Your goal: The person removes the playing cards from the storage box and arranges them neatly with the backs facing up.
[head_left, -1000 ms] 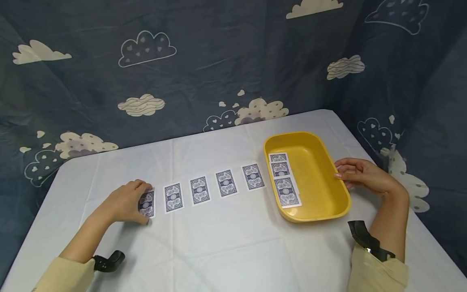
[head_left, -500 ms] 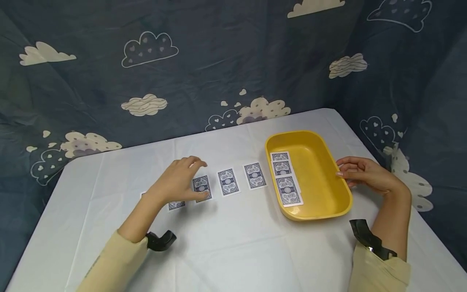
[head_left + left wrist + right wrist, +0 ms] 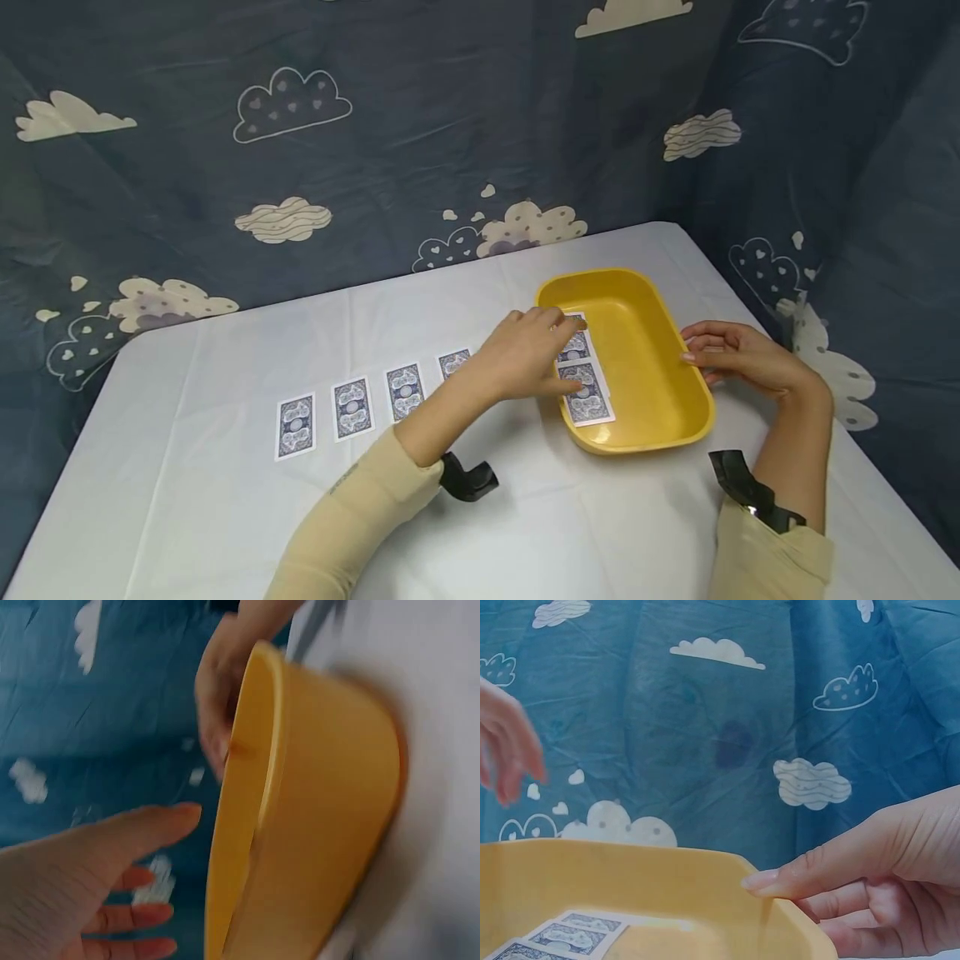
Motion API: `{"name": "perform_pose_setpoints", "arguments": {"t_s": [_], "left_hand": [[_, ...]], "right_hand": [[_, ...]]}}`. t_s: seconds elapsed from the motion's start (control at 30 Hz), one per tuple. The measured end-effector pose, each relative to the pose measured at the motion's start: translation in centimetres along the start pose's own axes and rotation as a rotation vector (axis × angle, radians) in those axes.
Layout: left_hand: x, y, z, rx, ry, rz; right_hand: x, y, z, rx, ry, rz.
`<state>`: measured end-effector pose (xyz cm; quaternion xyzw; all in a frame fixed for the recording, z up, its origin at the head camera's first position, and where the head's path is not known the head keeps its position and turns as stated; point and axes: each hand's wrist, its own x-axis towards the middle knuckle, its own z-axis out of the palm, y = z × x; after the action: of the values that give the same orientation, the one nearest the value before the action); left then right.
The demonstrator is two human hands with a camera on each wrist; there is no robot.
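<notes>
A: Quick rundown pls, near end 1st.
B: OK. Closest = beige sleeves point(image 3: 352, 525), 1 per arm, w/ black straps point(image 3: 742, 487) by the wrists, over a white tablecloth point(image 3: 555, 533).
A: Then?
B: Row of cards point(image 3: 296, 426) lying flat on the cloth, L side, blue patterned backs up, white borders, small gaps btwn. 4 show; the rightmost of those is part hidden by the L arm point(image 3: 448, 419).
A: L hand?
B: L hand point(image 3: 527, 354) is over the L side of the yellow tray point(image 3: 648, 367), thumb & fingers spread apart, nothing gripped. L wrist cam has a gap btwn it & the rim.
A: & R hand?
B: R hand point(image 3: 738, 354) is grasping the tray's R side: thumb on the rim, fingers curled outside below it. R wrist cam shows it well, near a corner.
A: What's in the tray?
B: More cards: the tray cards point(image 3: 587, 396) lie in an overlapping line along the L wall, backs up too. R wrist cam shows 3; in head cam the L hand covers part of the far end.
A: Far end?
B: Past the cloth's back edge, a dark blue curtain point(image 3: 420, 108) w/ cream clouds point(image 3: 283, 220), some filled, some just outlined, plus little hearts. It runs round the R side too.
</notes>
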<state>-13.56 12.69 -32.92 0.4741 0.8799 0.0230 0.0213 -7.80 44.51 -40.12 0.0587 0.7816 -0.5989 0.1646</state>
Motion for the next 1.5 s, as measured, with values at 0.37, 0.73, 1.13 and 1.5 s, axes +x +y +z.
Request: {"name": "perform_pose_setpoints", "arguments": {"t_s": [0.37, 0.73, 1.13, 1.5], "left_hand": [[3.1, 4.0, 5.2, 0.208, -0.223, -0.174], [3.7, 4.8, 5.8, 0.228, -0.214, -0.218], [4.1, 4.9, 5.9, 0.2, -0.232, -0.2], [4.5, 5.0, 6.0, 0.24, -0.242, -0.209]], "right_hand": [[0.6, 0.0, 0.9, 0.01, -0.031, -0.007], [0.3, -0.2, 0.4, 0.015, -0.023, -0.035], [0.1, 0.1, 0.3, 0.017, 0.004, -0.002], [0.0, 0.0, 0.1, 0.006, 0.006, -0.008]]}}
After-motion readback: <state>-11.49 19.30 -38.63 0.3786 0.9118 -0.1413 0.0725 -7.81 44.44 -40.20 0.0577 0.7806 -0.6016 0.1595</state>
